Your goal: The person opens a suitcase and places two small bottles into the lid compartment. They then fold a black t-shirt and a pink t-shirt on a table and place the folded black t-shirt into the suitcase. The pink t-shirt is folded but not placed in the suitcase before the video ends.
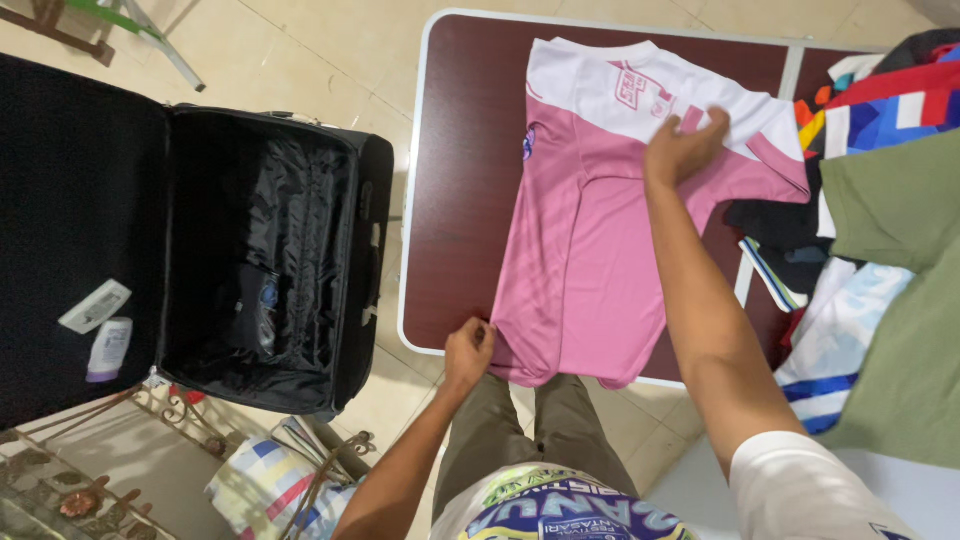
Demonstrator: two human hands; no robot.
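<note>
Pink shirt overhangs table edge — left hand pinches hem, right hand (flat, open) presses shoulder.

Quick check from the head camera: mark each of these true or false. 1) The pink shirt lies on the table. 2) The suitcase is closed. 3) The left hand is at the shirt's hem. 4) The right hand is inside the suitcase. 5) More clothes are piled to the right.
1) The pink shirt lies on the table: true.
2) The suitcase is closed: false, it stands open on the left.
3) The left hand is at the shirt's hem: true, it pinches the near corner.
4) The right hand is inside the suitcase: false, it presses on the shirt's upper part.
5) More clothes are piled to the right: true.
</note>
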